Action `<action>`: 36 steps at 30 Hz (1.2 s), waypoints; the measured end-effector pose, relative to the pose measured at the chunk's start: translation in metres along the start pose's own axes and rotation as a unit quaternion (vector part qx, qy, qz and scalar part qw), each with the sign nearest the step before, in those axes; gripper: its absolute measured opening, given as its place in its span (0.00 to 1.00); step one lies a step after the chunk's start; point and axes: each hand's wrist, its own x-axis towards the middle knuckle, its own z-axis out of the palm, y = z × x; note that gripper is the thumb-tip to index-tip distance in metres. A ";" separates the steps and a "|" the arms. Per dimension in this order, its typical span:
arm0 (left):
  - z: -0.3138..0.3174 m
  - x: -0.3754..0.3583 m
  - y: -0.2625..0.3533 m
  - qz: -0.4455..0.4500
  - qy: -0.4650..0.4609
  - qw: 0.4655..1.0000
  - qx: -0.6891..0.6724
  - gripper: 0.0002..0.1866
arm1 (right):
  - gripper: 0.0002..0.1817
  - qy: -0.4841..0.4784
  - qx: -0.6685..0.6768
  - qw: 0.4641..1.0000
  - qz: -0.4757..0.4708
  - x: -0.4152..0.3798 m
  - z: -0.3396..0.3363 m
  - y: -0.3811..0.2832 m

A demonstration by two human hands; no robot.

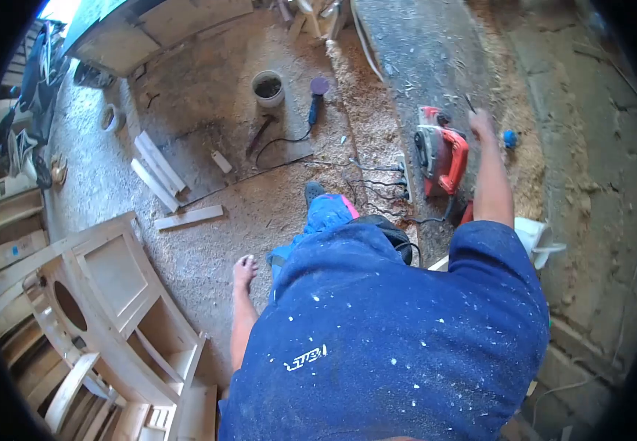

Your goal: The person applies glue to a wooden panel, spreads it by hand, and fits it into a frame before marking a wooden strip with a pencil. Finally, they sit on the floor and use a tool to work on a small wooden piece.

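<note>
Looks like a handling step, with a thin dark stick in the right hand, just beside the red tool down on the floor. Pretty narrow grip on that side, closed round one end of the stick. Can't tell exactly how the fingers sit, too small and blurry. Wide-ish, empty grip on the left hand, well apart from the red tool. Probably calls for a steady hold next, keeping clear of the cord, tbh.
</note>
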 end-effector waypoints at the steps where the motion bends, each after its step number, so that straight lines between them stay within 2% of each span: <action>1: 0.012 -0.016 0.010 -0.012 0.001 1.000 -0.026 0.19 | 0.23 0.020 0.013 1.000 -0.010 0.007 0.020 0.018; 3: 0.028 -0.029 0.017 -0.028 0.010 0.999 -0.036 0.20 | 0.23 0.033 0.042 0.998 -0.029 0.046 0.069 0.077; 4: 0.034 -0.038 0.023 -0.039 0.019 0.998 -0.040 0.20 | 0.24 0.067 -0.001 0.996 -0.050 0.051 0.080 0.094; 6: 0.040 -0.035 0.015 -0.070 0.040 0.994 -0.072 0.20 | 0.26 0.128 0.054 0.990 -0.004 0.036 0.083 0.091; 8: 0.043 -0.037 0.016 -0.098 0.057 0.989 -0.100 0.19 | 0.26 0.154 0.110 0.982 -0.014 0.029 0.066 0.085; 10: 0.043 -0.035 0.034 -0.132 0.036 0.990 -0.037 0.19 | 0.25 0.108 0.149 0.979 -0.088 0.019 0.036 0.070; 12: 0.037 -0.019 0.044 -0.123 0.021 0.992 0.005 0.19 | 0.23 0.136 0.159 0.960 -0.187 0.010 0.016 0.051; 14: 0.034 0.002 0.066 -0.107 0.013 0.994 0.016 0.19 | 0.25 0.148 0.190 0.946 -0.219 -0.003 -0.007 0.019; 15: 0.032 0.014 0.079 -0.110 0.014 0.994 0.017 0.19 | 0.26 0.043 0.217 0.964 -0.149 -0.011 -0.022 0.006; 16: 0.030 0.025 0.095 -0.072 0.022 0.997 0.006 0.20 | 0.27 -0.062 0.241 0.966 -0.075 -0.022 -0.034 -0.007; 17: 0.028 0.036 0.112 -0.034 0.028 0.999 -0.006 0.21 | 0.32 -0.116 0.283 0.950 -0.059 -0.032 -0.038 -0.014; 18: 0.026 0.046 0.129 -0.034 0.025 0.999 -0.005 0.21 | 0.32 -0.115 0.282 0.951 -0.057 -0.038 -0.041 -0.017; 20: 0.023 0.067 0.162 0.018 0.017 0.999 -0.043 0.21 | 0.38 -0.251 0.214 0.942 0.057 -0.051 -0.049 -0.021; 21: 0.021 0.079 0.173 0.037 0.033 0.997 -0.057 0.20 | 0.42 -0.266 0.198 0.941 0.072 -0.065 -0.053 -0.024; 23: 0.009 0.102 0.190 0.030 0.027 0.999 -0.033 0.20 | 0.43 -0.318 0.211 0.919 0.103 -0.085 -0.058 -0.019; 25: -0.019 0.143 0.224 0.012 0.000 1.000 0.000 0.18 | 0.41 -0.320 0.270 0.891 0.174 -0.136 -0.059 -0.020; 26: -0.036 0.155 0.235 0.015 -0.009 1.000 0.016 0.18 | 0.41 -0.315 0.280 0.887 0.190 -0.162 -0.049 -0.022; 28: -0.063 0.185 0.260 -0.057 -0.074 0.990 0.101 0.19 | 0.36 -0.179 0.501 0.825 0.190 -0.199 -0.023 -0.030; 29: -0.081 0.206 0.266 -0.079 -0.096 0.985 0.123 0.18 | 0.36 -0.170 0.505 0.821 0.203 -0.218 -0.017 -0.037; 31: -0.110 0.239 0.319 -0.046 -0.123 0.962 0.239 0.18 | 0.32 -0.014 0.386 0.908 0.164 -0.223 0.003 -0.059; 32: -0.125 0.258 0.337 -0.023 -0.123 0.948 0.292 0.18 | 0.26 0.027 0.380 0.906 0.186 -0.222 0.013 -0.063; 34: -0.149 0.296 0.387 0.145 -0.097 0.917 0.359 0.16 | 0.25 0.085 0.320 0.922 0.203 -0.228 0.000 -0.098; 35: -0.155 0.303 0.422 0.121 -0.086 0.944 0.294 0.16 | 0.24 0.103 0.300 0.924 0.214 -0.233 -0.004 -0.109; 36: -0.154 0.302 0.465 0.101 -0.074 0.966 0.225 0.17 | 0.24 0.065 0.295 0.916 0.264 -0.228 -0.004 -0.107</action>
